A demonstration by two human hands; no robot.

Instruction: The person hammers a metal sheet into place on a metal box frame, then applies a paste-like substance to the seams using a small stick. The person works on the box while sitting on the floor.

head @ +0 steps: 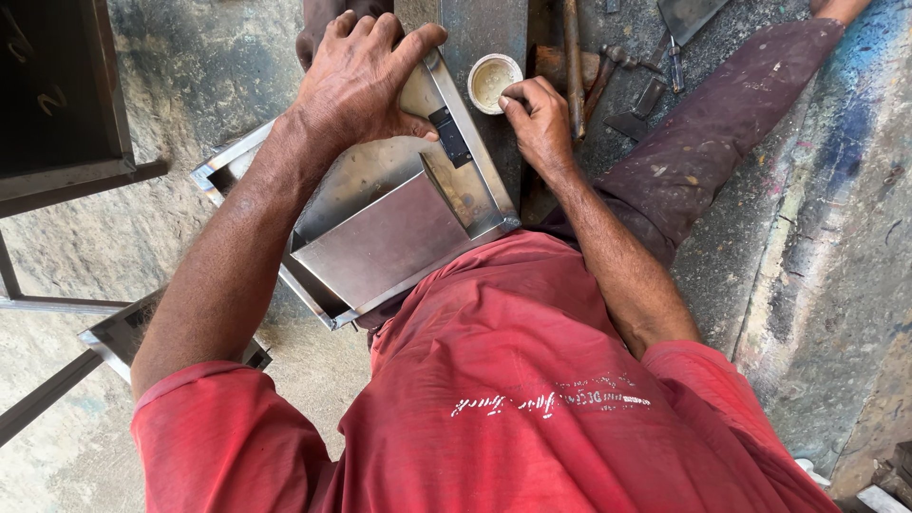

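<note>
At the far left a dark metal frame (pixel 57 114) stands on the rough concrete floor (pixel 190 66), with thin bars running below it, and lower down the corner of another shiny metal piece (pixel 119 332) shows behind the person's left forearm. Next comes the steel tray (pixel 380 247), a shallow rectangular sheet-metal piece with folded rims that lies tilted across the person's lap, its near edge touching the red shirt (pixel 513 399). The left hand (pixel 366 81) is spread flat over the tray's far corner, fingers curled over the rim and the thumb pressing down beside a small black hinge (pixel 449 136) fixed on the tray's right rim. Just right of that rim, on the floor, sits a small round tin (pixel 494 83) with pale paste inside. The right hand (pixel 540 119) rests beside it, fingers bent and fingertips touching the tin's edge; whether they pinch anything I cannot tell. Further right, dark tools (pixel 617 85) and metal rods lie scattered near the person's outstretched leg in stained purple trousers (pixel 722 123), and paint-smeared concrete fills the right side.
</note>
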